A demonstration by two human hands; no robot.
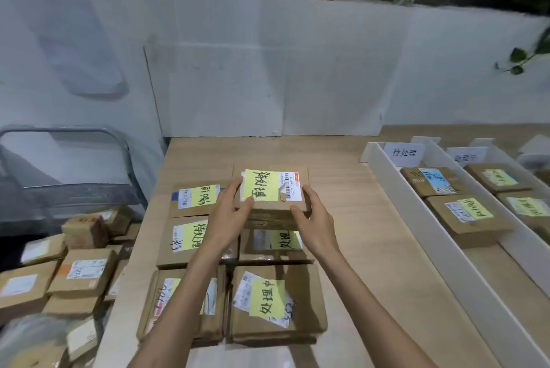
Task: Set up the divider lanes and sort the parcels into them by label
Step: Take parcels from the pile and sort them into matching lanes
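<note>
The left hand [230,208] and right hand [314,214] each clasp an edge of one parcel [269,209] at frame centre, above others on the desk [342,218]. Its yellow note [259,184] beside a torn label [290,186] might peel off. Misread, it lands in the wrong lane [422,218] at the right.

Bare forearms, bare left hand [230,212] and right hand [316,218]
</note>
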